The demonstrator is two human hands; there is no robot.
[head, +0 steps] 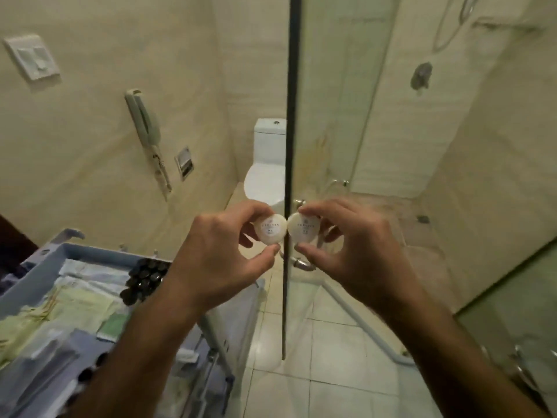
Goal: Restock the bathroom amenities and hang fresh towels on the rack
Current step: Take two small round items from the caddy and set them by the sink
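low and left of the glass door edge (290, 86), blue cart tray (45, 260) packed with sachets. open tiled floor (304, 378) below that edge. left hand (211, 267) pinching a round wrapped soap (269, 229) just left of the edge; right hand (355, 254) pinching a second soap (304, 229) just right, discs nearly touching. beyond, white toilet (266, 164) left of the edge.

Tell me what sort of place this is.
Probably a hotel bathroom: a white ceramic toilet, a clear glass shower screen beside it, and a blue plastic tray of packaged amenities. The left hand pinches one round white wrapped soap, the right hand a second soap.
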